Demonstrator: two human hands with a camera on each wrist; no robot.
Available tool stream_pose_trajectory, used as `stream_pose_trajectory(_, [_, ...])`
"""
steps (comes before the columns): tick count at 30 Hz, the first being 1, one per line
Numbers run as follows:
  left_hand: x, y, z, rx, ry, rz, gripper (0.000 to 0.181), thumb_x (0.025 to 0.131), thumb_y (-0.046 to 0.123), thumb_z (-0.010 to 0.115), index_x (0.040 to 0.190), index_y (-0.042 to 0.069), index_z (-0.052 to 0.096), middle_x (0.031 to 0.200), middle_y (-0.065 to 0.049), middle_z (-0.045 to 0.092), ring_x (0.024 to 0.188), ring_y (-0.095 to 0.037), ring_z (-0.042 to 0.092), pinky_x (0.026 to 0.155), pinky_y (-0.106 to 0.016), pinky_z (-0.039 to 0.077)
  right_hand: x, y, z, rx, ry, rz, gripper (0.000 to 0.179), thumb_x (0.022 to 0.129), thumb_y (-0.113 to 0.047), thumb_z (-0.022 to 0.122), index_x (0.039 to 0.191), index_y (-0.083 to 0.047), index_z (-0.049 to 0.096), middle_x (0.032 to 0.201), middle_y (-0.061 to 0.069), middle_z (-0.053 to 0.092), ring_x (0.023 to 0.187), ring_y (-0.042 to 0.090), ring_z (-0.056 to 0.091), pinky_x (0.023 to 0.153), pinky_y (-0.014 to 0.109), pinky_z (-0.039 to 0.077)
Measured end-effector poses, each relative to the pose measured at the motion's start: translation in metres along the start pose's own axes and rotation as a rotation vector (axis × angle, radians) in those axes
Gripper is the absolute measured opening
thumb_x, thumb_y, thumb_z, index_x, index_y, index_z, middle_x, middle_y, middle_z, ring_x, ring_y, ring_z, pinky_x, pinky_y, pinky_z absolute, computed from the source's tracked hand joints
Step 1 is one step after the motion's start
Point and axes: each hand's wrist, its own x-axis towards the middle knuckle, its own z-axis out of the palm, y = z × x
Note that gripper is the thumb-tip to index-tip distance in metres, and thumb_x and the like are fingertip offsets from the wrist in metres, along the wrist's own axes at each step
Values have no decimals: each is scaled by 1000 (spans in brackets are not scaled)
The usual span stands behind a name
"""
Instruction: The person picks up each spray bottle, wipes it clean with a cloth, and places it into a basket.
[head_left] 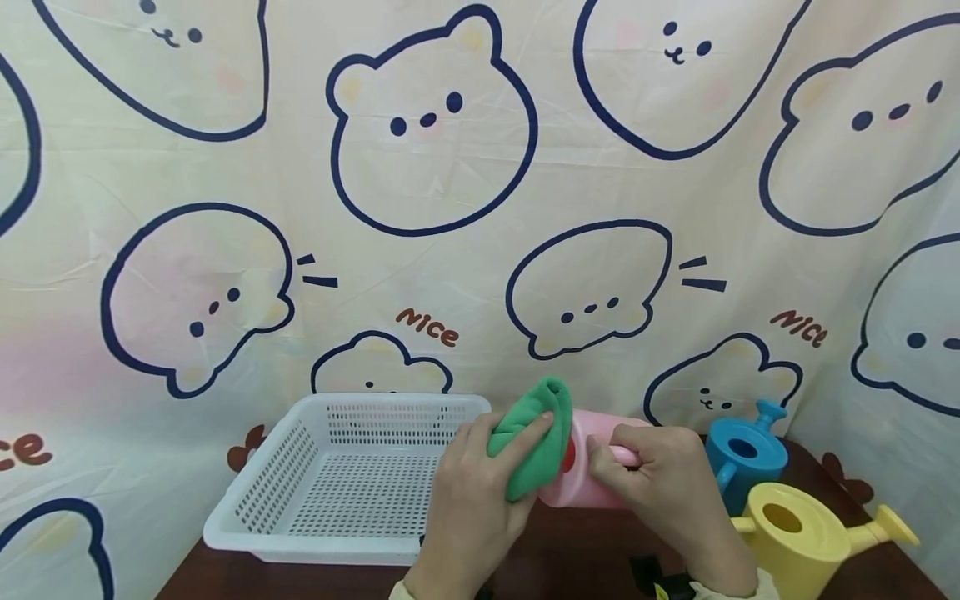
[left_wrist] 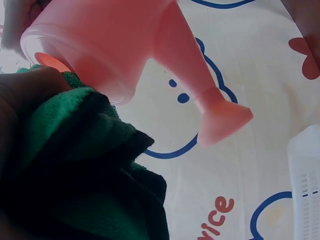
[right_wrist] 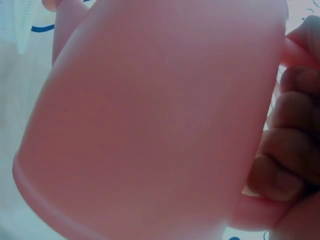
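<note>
A pink watering can (head_left: 592, 487) is held tilted on its side above the table by my right hand (head_left: 667, 479), whose fingers curl round its handle (right_wrist: 260, 212). Its spout (left_wrist: 182, 55) with a flared end shows in the left wrist view. My left hand (head_left: 480, 479) grips a folded green cloth (head_left: 536, 442) against the end of the can that has a red-orange round spot (left_wrist: 50, 61). In the right wrist view the can's smooth pink body (right_wrist: 150, 120) fills most of the picture.
A white perforated plastic basket (head_left: 225, 525) stands on the dark brown table (head_left: 562, 550) to the left. At the right are a blue watering can (head_left: 738, 475) and a yellow watering can (head_left: 798, 546). A cloth printed with bear faces (head_left: 435, 183) hangs behind the table.
</note>
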Motion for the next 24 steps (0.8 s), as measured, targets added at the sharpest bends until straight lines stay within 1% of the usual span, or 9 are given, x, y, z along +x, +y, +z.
stream_pose_trajectory(7, [0,0,-1,-41,17,-78,75,70,20,98,137,39,69,111,-6,69,93,-16,63,79,-37,62,-2,-2,2,53,26,26,45,81,-15,84,55,-28,50,53,-22,41,50,-7,36,46,16,35])
stream_pose_trajectory(11, [1,0,0,-36,16,-130,76,69,20,99,137,35,70,110,-8,68,93,-17,64,82,-39,64,-2,-2,2,76,45,45,44,82,-13,84,55,-27,53,53,-22,44,50,-6,38,47,17,37])
stream_pose_trajectory(14, [1,0,0,-28,7,-157,77,68,19,100,137,34,71,110,-8,69,93,-18,65,83,-41,65,-2,-2,0,101,73,82,43,82,-11,84,55,-26,54,52,-20,45,49,-3,39,46,19,38])
stream_pose_trajectory(18, [1,-1,0,-16,-18,-162,78,66,17,100,136,34,71,110,-8,69,93,-19,64,82,-40,64,-3,-1,-4,117,112,123,45,82,-9,84,55,-25,53,51,-16,45,48,-1,40,46,21,37])
stream_pose_trajectory(22, [0,1,1,-8,-47,-145,79,66,19,100,138,36,70,109,-7,68,91,-18,63,80,-38,63,-2,2,-6,88,128,122,46,82,-10,84,54,-23,50,50,-14,43,48,-1,38,45,21,36])
stream_pose_trajectory(24, [-1,2,1,-5,-57,-139,79,67,19,99,138,37,69,109,-6,68,91,-17,62,78,-36,62,-1,3,-6,77,135,124,44,82,-10,83,54,-23,51,50,-14,44,48,-2,38,45,20,36])
